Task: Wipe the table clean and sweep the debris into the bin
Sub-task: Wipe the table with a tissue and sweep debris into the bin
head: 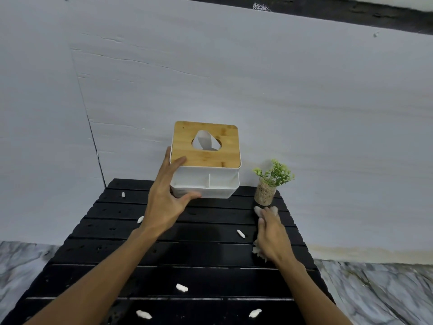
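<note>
Pale grey wall [281, 90] rises behind a black slatted bench [210, 273], with marbled floor [375, 289] showing to either side. The left hand [164, 198] grips the near left corner of a white tissue box [210, 184]: its fingers reach up onto the edge of the bamboo lid [225, 137] and its thumb is hooked round the lower front wall. A sheet [206, 139] pokes up through the lid's opening. The right hand [271, 233] lies flat, fingers stretched out, pressing a crumpled tissue [259, 211] onto the bench; the tissue peeks out beyond the fingertips and again beside the heel of the palm. Just past those fingertips stands a glass jar [264, 194] of gravel holding a small green plant [274, 174], to the right of the box and apart from it. White debris bits [181, 287] lie scattered on the slats: one between the two hands nearer the right [240, 233], one just left of the left wrist [140, 219], one farther out beyond and left of the left hand [123, 194], one nearer the body between the forearms, and two closest of all, below each forearm [143, 314] [255, 313]. All the bits are clear of both hands and of the tissue.
</note>
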{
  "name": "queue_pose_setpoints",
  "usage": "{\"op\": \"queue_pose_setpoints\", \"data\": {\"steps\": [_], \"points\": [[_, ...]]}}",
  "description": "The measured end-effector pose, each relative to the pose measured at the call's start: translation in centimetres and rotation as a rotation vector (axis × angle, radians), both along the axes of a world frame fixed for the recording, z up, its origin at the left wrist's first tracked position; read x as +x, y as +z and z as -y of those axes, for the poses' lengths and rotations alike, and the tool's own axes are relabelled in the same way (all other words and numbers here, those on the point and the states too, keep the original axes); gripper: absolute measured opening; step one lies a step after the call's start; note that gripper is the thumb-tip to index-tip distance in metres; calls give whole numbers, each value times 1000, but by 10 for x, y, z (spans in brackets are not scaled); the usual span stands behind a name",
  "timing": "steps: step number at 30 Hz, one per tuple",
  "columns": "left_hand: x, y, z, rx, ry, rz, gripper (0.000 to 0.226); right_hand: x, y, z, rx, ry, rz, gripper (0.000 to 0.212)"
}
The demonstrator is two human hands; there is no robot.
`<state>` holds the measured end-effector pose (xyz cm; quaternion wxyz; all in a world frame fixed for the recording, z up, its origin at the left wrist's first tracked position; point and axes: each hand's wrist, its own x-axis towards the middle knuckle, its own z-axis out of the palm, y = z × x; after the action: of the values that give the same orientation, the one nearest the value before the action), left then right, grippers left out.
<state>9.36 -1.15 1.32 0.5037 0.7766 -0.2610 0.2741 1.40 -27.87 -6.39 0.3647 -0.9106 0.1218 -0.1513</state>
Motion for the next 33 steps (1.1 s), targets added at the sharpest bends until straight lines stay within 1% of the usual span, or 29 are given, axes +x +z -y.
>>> {"op": "queue_pose_setpoints", "data": {"steps": [1, 2, 4, 5, 6, 8, 9, 11, 13, 15, 16, 17, 18, 19, 20, 21, 22, 23, 24, 25, 26, 28, 29, 30, 33], "points": [[1, 3, -2, 7, 0, 5, 87, 4, -6, 1, -135, -30, -39, 36], [2, 5, -3, 12, 2, 11, 87, 9, -12, -1, -227, -33, -49, 39], [4, 9, -6, 11, 3, 25, 88, 19, -16, -8, -292, 22, -94, 52], [5, 11, -7, 5, -1, 32, 88, 24, -11, -14, -315, 59, -107, 62], [6, 13, -8, -2, -6, 37, 88, 29, -7, -20, -354, 103, -140, 66], [8, 18, -11, -10, -6, 50, 88, 43, -1, -33, -446, 212, -216, 56], [9, 21, -12, -9, -5, 57, 88, 52, 0, -40, -452, 254, -223, 56], [11, 26, -15, -3, 4, 66, 89, 72, 1, -55, -344, 271, -197, 67], [12, 32, -17, -2, 11, 72, 89, 85, 5, -73, -198, 316, -183, 61], [13, 37, -18, -8, 17, 83, 89, 89, 9, -94, -103, 429, -220, 55], [13, 40, -19, -11, 22, 90, 89, 85, 13, -106, -58, 503, -230, 59], [13, 43, -20, -15, 24, 93, 89, 82, 13, -116, -17, 570, -223, 69], [13, 45, -21, -21, 20, 95, 89, 80, 10, -122, -7, 622, -184, 73], [13, 46, -21, -28, 12, 94, 90, 75, 10, -124, -5, 658, -165, 67], [13, 47, -22, -34, 5, 93, 90, 70, 9, -122, 0, 678, -143, 55], [13, 47, -24, -39, 1, 94, 90, 68, 7, -116, 4, 644, -88, 45], [14, 47, -25, -40, 3, 94, 91, 69, 6, -107, -28, 549, -20, 39], [14, 47, -26, -39, 11, 93, 91, 73, 8, -98, -66, 402, 17, 31], [15, 47, -27, -37, 20, 93, 91, 81, 5, -88, -76, 263, 19, 24], [15, 47, -27, -36, 27, 96, 91, 89, 2, -76, -49, 177, -4, 23], [16, 46, -28, -35, 31, 98, 91, 98, -4, -66, -71, 110, -61, 32], [19, 46, -29, -32, 34, 96, 91, 120, -21, -54, -337, -28, -122, 48], [20, 45, -30, -31, 34, 93, 90, 129, -28, -54, -428, -83, -148, 57], [22, 45, -31, -30, 32, 91, 90, 136, -31, -57, -465, -128, -163, 64], [27, 43, -34, -27, 22, 93, 90, 159, -36, -70, -496, -167, -225, 65]]}}
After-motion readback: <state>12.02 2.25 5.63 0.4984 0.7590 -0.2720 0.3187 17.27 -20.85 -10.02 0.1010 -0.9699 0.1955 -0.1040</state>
